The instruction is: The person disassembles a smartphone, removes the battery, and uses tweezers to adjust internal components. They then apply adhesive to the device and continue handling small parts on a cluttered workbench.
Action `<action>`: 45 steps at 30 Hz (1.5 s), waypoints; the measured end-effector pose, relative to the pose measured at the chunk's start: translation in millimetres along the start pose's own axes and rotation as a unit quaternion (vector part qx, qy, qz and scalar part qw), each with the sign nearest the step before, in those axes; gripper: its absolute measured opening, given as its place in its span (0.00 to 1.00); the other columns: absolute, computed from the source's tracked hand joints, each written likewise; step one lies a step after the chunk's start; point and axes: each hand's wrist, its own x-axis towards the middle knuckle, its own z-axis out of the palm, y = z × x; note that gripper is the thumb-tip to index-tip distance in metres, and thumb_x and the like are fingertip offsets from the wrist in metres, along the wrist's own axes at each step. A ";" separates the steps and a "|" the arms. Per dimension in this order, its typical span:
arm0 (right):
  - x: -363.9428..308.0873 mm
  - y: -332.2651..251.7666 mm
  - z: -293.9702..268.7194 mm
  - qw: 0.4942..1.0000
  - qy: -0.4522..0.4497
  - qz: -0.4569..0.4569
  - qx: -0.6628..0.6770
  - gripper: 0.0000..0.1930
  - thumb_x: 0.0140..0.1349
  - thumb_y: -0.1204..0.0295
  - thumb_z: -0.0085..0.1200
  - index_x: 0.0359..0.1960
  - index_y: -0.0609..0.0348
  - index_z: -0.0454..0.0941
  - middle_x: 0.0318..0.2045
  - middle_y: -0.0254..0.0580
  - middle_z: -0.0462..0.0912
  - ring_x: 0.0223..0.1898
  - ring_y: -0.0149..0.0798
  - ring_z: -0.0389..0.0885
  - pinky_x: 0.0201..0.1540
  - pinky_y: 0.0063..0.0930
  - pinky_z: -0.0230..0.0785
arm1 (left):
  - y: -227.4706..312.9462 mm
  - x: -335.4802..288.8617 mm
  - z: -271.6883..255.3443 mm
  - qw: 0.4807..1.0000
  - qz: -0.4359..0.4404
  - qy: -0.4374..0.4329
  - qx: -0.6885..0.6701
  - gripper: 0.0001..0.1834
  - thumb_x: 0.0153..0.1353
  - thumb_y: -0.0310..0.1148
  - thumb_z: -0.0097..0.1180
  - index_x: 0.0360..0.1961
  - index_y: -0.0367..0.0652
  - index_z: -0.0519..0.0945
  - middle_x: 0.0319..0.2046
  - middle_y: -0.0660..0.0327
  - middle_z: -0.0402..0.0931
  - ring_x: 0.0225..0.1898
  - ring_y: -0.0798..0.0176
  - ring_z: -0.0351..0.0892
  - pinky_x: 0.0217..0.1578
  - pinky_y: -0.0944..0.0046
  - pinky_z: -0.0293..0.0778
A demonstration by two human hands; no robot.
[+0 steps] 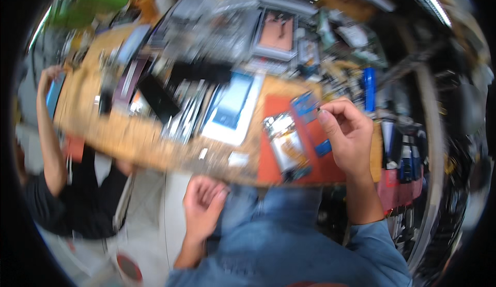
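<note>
My right hand hovers over the right side of an orange-red mat, thumb and forefinger pinched together. A tiny dark speck shows at the fingertips, too small to name. Just left of it, an opened phone with bare inner parts lies on the mat. Blue pieces rest at the mat's far side, and a small blue piece is beside my fingers. My left hand is held in front of the bench edge, fingers curled in and thumb against them; whether anything is inside is hidden.
Left of the mat, a white tablet-like panel lies near a dark slab and stacked thin panels. Clear plastic bags and a framed tray crowd the wooden bench's back. Another person's arm reaches onto its left end.
</note>
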 end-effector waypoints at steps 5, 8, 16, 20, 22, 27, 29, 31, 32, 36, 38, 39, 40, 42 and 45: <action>83.4 -53.7 -59.7 0.955 0.168 -0.165 0.179 0.09 0.76 0.70 0.65 0.45 0.65 0.84 0.35 0.29 0.83 0.31 0.18 0.74 0.33 0.16 0.65 | -11.8 23.9 -3.5 0.988 0.071 0.026 0.132 0.05 0.72 0.19 0.62 0.46 0.35 0.81 0.44 0.60 0.80 0.44 0.70 0.80 0.46 0.70 0.77; 128.8 -74.7 -63.2 0.924 0.186 -0.203 0.266 0.12 0.75 0.67 0.68 0.46 0.66 0.85 0.35 0.34 0.85 0.27 0.20 0.74 0.30 0.18 0.64 | -20.7 39.0 8.1 0.983 0.139 -0.003 0.119 0.03 0.72 0.20 0.63 0.44 0.36 0.81 0.44 0.60 0.79 0.44 0.69 0.80 0.45 0.70 0.76; 165.3 -87.8 -58.9 0.905 0.284 -0.125 0.292 0.16 0.71 0.62 0.73 0.35 0.64 0.85 0.28 0.36 0.85 0.23 0.21 0.69 0.26 0.19 0.59 | -15.4 30.4 41.9 0.970 0.192 -0.026 0.148 0.02 0.71 0.20 0.65 0.42 0.35 0.83 0.45 0.60 0.76 0.45 0.70 0.77 0.44 0.70 0.73; 167.3 -82.1 -59.4 0.905 0.281 -0.087 0.309 0.20 0.68 0.57 0.75 0.34 0.63 0.85 0.28 0.35 0.85 0.21 0.22 0.66 0.25 0.20 0.57 | 4.0 30.5 60.3 0.979 0.172 -0.039 0.105 0.03 0.72 0.19 0.65 0.43 0.35 0.82 0.44 0.61 0.79 0.42 0.72 0.78 0.43 0.70 0.74; 172.3 -78.0 -64.0 0.909 0.261 -0.103 0.309 0.22 0.67 0.54 0.76 0.34 0.63 0.84 0.29 0.36 0.86 0.21 0.22 0.68 0.25 0.20 0.60 | 7.1 33.8 69.9 0.982 0.167 -0.027 0.090 0.04 0.72 0.19 0.65 0.44 0.36 0.82 0.44 0.62 0.80 0.42 0.72 0.79 0.44 0.71 0.74; 165.2 -59.0 -69.7 0.893 0.207 -0.104 0.387 0.27 0.74 0.47 0.65 0.46 0.65 0.82 0.37 0.42 0.87 0.24 0.24 0.73 0.28 0.21 0.65 | 13.0 47.8 91.5 0.988 0.148 -0.044 0.000 0.08 0.74 0.22 0.63 0.50 0.37 0.80 0.44 0.62 0.83 0.45 0.70 0.82 0.50 0.68 0.78; 138.0 -42.1 -61.1 0.897 0.185 -0.071 0.394 0.28 0.78 0.47 0.60 0.55 0.66 0.77 0.41 0.44 0.86 0.24 0.25 0.74 0.29 0.22 0.66 | 12.2 49.2 90.0 0.988 0.135 -0.060 -0.041 0.09 0.74 0.23 0.62 0.52 0.35 0.80 0.45 0.60 0.83 0.47 0.68 0.83 0.55 0.64 0.80; 91.9 -18.5 -47.5 0.954 0.133 -0.027 0.269 0.18 0.79 0.59 0.61 0.50 0.67 0.82 0.36 0.37 0.86 0.27 0.24 0.74 0.32 0.23 0.67 | 8.8 54.1 98.3 0.991 0.094 -0.057 -0.070 0.10 0.75 0.25 0.61 0.54 0.35 0.80 0.45 0.59 0.83 0.48 0.66 0.83 0.57 0.61 0.79; 63.7 -5.6 -42.3 0.977 0.088 0.003 0.194 0.16 0.79 0.62 0.62 0.48 0.66 0.84 0.33 0.35 0.86 0.26 0.21 0.74 0.30 0.21 0.67 | 4.8 56.4 104.6 0.992 0.069 -0.054 -0.088 0.11 0.76 0.26 0.61 0.55 0.35 0.79 0.45 0.58 0.82 0.47 0.64 0.84 0.58 0.60 0.79; -25.0 19.6 -11.5 0.975 -0.107 0.140 0.134 0.12 0.78 0.66 0.62 0.46 0.65 0.87 0.33 0.32 0.88 0.29 0.19 0.78 0.31 0.18 0.68 | -4.0 59.7 102.8 0.981 0.016 -0.111 -0.161 0.12 0.80 0.31 0.57 0.55 0.33 0.80 0.45 0.56 0.84 0.49 0.63 0.84 0.58 0.60 0.79; -36.5 25.5 -4.0 0.957 -0.146 0.198 0.152 0.12 0.77 0.65 0.63 0.48 0.64 0.87 0.34 0.33 0.88 0.29 0.20 0.78 0.32 0.18 0.69 | -11.4 59.9 100.9 0.976 -0.005 -0.102 -0.191 0.11 0.79 0.29 0.58 0.55 0.32 0.82 0.46 0.56 0.84 0.50 0.63 0.84 0.59 0.60 0.79; -38.5 24.8 0.9 0.949 -0.154 0.223 0.159 0.12 0.77 0.66 0.63 0.49 0.65 0.87 0.34 0.33 0.88 0.30 0.20 0.79 0.32 0.18 0.70 | -11.8 59.7 104.0 0.973 -0.017 -0.092 -0.211 0.10 0.78 0.28 0.60 0.55 0.33 0.82 0.44 0.57 0.84 0.48 0.65 0.85 0.58 0.62 0.80; -39.5 22.9 3.6 0.942 -0.159 0.245 0.166 0.12 0.77 0.67 0.63 0.50 0.65 0.87 0.34 0.34 0.88 0.30 0.21 0.79 0.32 0.18 0.71 | -14.6 59.8 104.6 0.977 -0.017 -0.086 -0.196 0.10 0.78 0.27 0.61 0.54 0.33 0.82 0.44 0.58 0.84 0.47 0.66 0.85 0.57 0.63 0.80; -35.9 21.4 5.2 0.933 -0.172 0.251 0.193 0.09 0.75 0.71 0.65 0.48 0.66 0.86 0.35 0.33 0.88 0.35 0.21 0.82 0.37 0.19 0.75 | -20.8 59.9 105.6 0.983 -0.020 -0.076 -0.167 0.09 0.76 0.25 0.63 0.54 0.33 0.82 0.43 0.60 0.85 0.45 0.68 0.85 0.55 0.66 0.81; -38.0 31.0 7.3 0.918 -0.201 0.246 0.236 0.06 0.73 0.77 0.66 0.46 0.66 0.85 0.37 0.31 0.88 0.38 0.20 0.84 0.42 0.18 0.78 | -16.8 57.1 108.4 0.994 -0.004 -0.079 -0.070 0.09 0.76 0.25 0.64 0.53 0.35 0.83 0.42 0.63 0.85 0.42 0.74 0.83 0.46 0.71 0.81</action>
